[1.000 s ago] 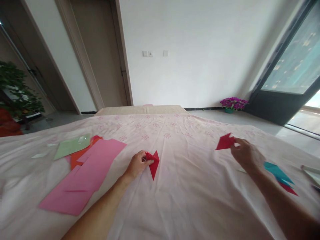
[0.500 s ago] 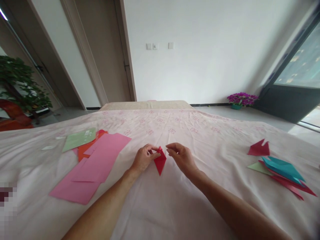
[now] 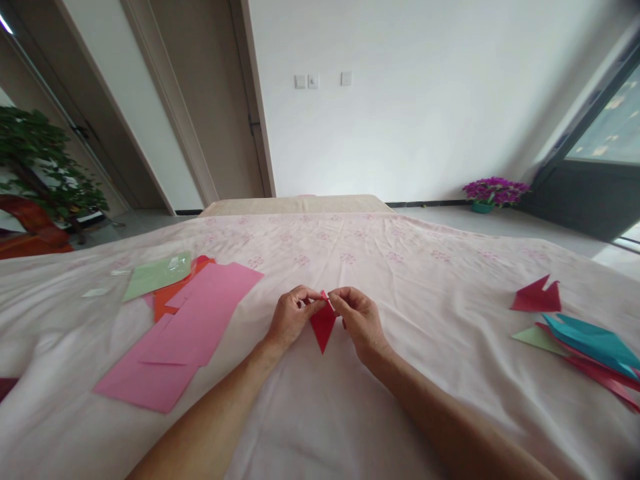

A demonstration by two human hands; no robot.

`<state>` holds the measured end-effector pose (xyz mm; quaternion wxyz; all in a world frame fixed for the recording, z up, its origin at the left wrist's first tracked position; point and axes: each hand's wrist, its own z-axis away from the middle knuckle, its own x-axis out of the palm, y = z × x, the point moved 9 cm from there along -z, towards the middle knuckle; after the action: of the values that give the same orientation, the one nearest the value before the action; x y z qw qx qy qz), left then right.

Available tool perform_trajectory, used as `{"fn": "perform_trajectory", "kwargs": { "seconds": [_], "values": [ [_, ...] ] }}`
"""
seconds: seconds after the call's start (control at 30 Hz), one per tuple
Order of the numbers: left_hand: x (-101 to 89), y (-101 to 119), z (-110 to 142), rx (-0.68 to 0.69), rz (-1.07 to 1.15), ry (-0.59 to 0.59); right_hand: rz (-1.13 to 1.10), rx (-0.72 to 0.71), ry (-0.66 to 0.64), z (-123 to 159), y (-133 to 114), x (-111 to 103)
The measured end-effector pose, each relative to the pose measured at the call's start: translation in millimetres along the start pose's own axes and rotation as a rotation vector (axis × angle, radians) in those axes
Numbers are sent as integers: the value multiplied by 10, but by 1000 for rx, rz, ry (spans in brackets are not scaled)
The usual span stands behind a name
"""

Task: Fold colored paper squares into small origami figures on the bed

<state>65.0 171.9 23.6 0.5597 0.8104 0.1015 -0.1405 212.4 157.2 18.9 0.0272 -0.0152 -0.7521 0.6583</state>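
Note:
A small red folded paper (image 3: pixel 323 328), kite-shaped with its long point toward me, is between my hands over the cloth. My left hand (image 3: pixel 294 313) pinches its upper left edge between thumb and forefinger. On the other side, my right hand (image 3: pixel 359 317) pinches the upper right part, thumb and forefinger pressed together. A narrow red tip shows between the two sets of fingertips. The fingers hide the folds near the top.
Pink paper sheets (image 3: pixel 200 327), orange paper (image 3: pixel 163 301) and a light green packet (image 3: pixel 157 275) lie at left. At right are a red folded paper piece (image 3: pixel 537 295) and blue folded paper (image 3: pixel 593 341) on other folded pieces. A flowered cloth (image 3: pixel 280 427) covers the surface.
My right hand has moved left, from just beside the red paper onto its upper right part. My left hand keeps its pinch. The view has shifted slightly.

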Motion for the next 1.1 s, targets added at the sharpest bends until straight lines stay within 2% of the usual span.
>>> {"fn": "perform_trajectory", "kwargs": {
  "seconds": [0.27, 0.53, 0.63, 0.73, 0.87, 1.1],
  "values": [
    [-39, -1, 5, -8, -14, 51, 30, 5, 18, 29, -7, -70],
    [-46, 87, 32, 69, -75, 71, 245, -193, 110, 41, -211, -144],
    [-46, 126, 45, 103, -93, 83, 310, -286, 90, 58, -275, -103],
    [-45, 148, 56, 128, -98, 88, 339, -321, 70, 71, -274, -67],
    [-42, 175, 66, 159, -113, 89, 325, -292, 79, 63, -230, -67],
    [-37, 209, 74, 203, -129, 83, 205, -90, 87, 45, -25, -91]
  ]
}}
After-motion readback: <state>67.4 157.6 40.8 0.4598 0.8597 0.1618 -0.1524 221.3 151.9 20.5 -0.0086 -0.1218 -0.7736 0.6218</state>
